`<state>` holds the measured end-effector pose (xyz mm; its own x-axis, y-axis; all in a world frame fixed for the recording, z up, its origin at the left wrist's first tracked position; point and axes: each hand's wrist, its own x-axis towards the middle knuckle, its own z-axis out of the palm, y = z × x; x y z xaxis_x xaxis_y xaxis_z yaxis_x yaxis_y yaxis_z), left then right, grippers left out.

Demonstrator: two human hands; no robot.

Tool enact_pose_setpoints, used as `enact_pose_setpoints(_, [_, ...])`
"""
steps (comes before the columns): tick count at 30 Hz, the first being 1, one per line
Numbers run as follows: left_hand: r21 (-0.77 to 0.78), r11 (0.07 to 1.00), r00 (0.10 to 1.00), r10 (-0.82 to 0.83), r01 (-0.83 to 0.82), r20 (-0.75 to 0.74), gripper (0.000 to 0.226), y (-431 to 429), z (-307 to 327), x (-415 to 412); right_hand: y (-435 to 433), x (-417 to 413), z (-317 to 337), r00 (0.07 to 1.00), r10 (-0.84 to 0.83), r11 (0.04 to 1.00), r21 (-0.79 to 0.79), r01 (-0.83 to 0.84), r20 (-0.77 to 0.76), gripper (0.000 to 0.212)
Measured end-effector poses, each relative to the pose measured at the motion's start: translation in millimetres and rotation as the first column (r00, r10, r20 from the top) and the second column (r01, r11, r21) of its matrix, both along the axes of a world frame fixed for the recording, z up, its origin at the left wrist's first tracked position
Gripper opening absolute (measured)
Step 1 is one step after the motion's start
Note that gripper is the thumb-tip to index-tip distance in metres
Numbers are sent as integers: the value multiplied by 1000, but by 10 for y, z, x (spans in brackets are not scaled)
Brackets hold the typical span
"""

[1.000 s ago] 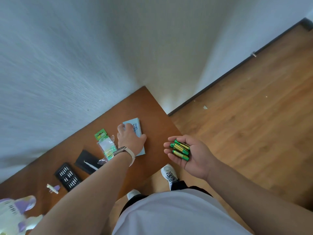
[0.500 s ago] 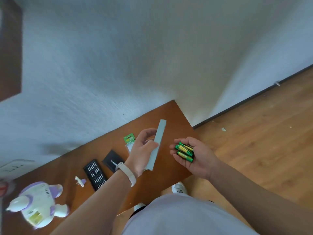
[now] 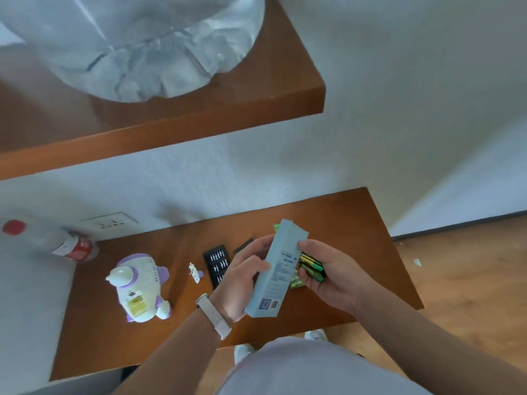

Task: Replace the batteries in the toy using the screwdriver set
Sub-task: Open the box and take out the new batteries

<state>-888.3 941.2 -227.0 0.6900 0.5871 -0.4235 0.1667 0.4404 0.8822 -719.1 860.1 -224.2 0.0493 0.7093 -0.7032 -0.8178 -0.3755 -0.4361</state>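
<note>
Whereas the box (image 3: 275, 275) hung clear of the right hand (image 3: 333, 277) before, they now touch.
The left hand (image 3: 242, 283) has its grip clamped on the box; the right grip curls round batteries (image 3: 312, 267) beside it; toy (image 3: 139, 286) well left.

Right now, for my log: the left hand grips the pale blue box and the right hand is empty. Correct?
Not quite: the head view shows the right hand cupping green batteries, not empty. The left hand does grip the pale blue box.
</note>
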Motion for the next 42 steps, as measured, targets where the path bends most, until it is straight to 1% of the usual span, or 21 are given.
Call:
enact_pose_setpoints(3, [-22,1000,1000,-13,13,6,55,47,9,-285,84,-194,-21,998,56,998,1,-56,6,28])
enact_pose_setpoints(6, [14,1000,998,25,-24,-51,56,72,30,-535,189,-382,-48,993,113,994,-6,-113,14,38])
enact_pose_setpoints(7, [32,999,996,40,-37,-74,57,84,34,-616,231,-445,-60,991,136,991,-7,-136,21,37])
enact_pose_setpoints(9, [57,996,991,80,-74,-111,57,121,39,-779,313,-566,-79,981,190,982,3,-190,35,27])
enact_pose_setpoints(11, [88,988,983,136,-126,-122,51,175,52,-929,385,-685,-98,969,244,969,25,-244,33,15])
enact_pose_setpoints(12, [109,982,978,170,-157,-124,46,213,69,-992,414,-744,-107,963,267,963,34,-268,28,12])
enact_pose_setpoints(14, [184,964,963,219,-189,-158,38,317,130,-1089,460,-852,-117,950,310,949,49,-311,22,15])
enact_pose_setpoints(15, [232,956,958,221,-177,-180,35,381,170,-1123,481,-901,-124,944,329,943,53,-330,26,17])
enact_pose_setpoints(17, [325,940,955,185,-104,-230,30,515,257,-1171,516,-985,-134,933,358,932,48,-360,45,13])
enact_pose_setpoints(19, [419,907,942,112,32,-316,22,638,342,-1194,541,-1044,-139,920,384,921,43,-388,85,11])
enact_pose_setpoints(21, [509,834,908,25,212,-419,12,727,400,-1185,552,-1071,-144,902,408,908,37,-417,141,15])
enact_pose_setpoints(22, [543,787,885,-8,293,-466,11,753,422,-1166,553,-1074,-144,895,415,904,35,-426,166,16])
enact_pose_setpoints(24, [562,721,841,-54,406,-538,12,783,442,-1111,552,-1058,-150,884,420,900,29,-434,206,15])
enact_pose_setpoints(27, [566,654,791,-82,501,-606,13,794,430,-1033,532,-1006,-167,865,427,893,24,-449,264,17])
enact_pose_setpoints(30, [586,510,717,-91,630,-691,20,789,416,-949,493,-945,-184,846,439,885,17,-465,303,20])
enact_pose_setpoints(31, [585,470,697,-95,661,-711,23,786,416,-916,476,-922,-192,845,437,886,14,-464,309,19])
enact_pose_setpoints(33, [578,435,679,-114,691,-725,25,781,415,-864,443,-875,-214,845,431,889,10,-457,318,18])
enact_pose_setpoints(37, [566,415,664,-138,713,-735,25,788,395,-797,396,-796,-254,846,420,895,6,-447,328,23])
enact_pose_setpoints(42, [557,364,642,-175,747,-747,22,808,388,-734,357,-739,-277,828,429,887,6,-462,362,21])
